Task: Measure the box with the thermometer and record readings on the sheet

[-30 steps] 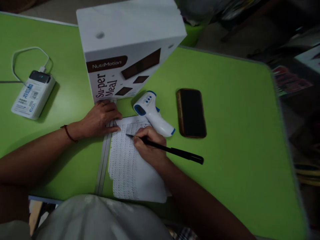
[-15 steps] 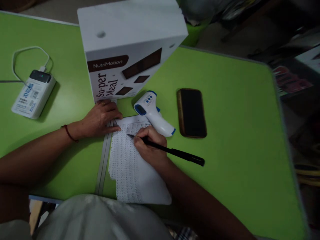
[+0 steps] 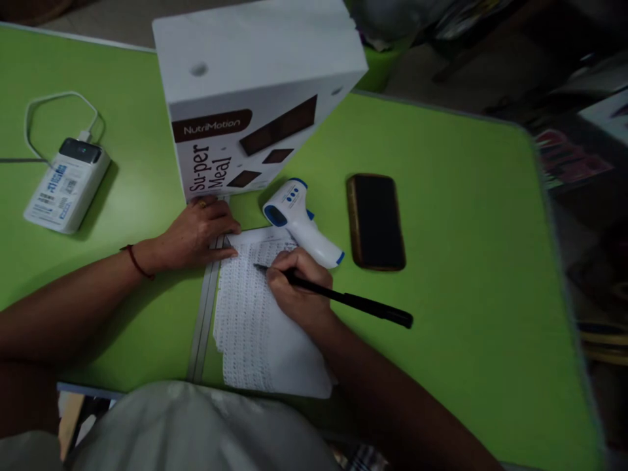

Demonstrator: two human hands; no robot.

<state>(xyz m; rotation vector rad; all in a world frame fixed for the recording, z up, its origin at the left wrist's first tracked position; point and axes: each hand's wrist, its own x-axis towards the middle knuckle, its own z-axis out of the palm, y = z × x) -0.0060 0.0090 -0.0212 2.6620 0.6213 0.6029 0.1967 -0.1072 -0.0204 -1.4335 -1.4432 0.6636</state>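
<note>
My right hand (image 3: 301, 288) grips a black pen (image 3: 360, 304), its tip against a sheet of paper (image 3: 245, 314) covered in rows of small handwriting. The right part of the sheet is blank. My left hand (image 3: 201, 232) lies with fingers spread at the paper's upper left corner, its thumb and fingertips on or beside the edge. Its knuckles are close to the foot of a white box (image 3: 216, 150) printed "NutriMotion Su-per Meal". Just above my right hand, a white and blue infrared thermometer (image 3: 301, 222) lies across the paper's top right corner.
On the green table (image 3: 466, 261), a phone in a brown case (image 3: 377, 222) lies right of the thermometer. At the far left is a white power bank (image 3: 69, 186) with a cable (image 3: 61, 96) plugged in. A grey seam (image 3: 203, 327) runs beside the paper.
My right hand and the pen have shifted slightly right. The paper's lower part has swung a little to the left. My left hand has stayed in place.
</note>
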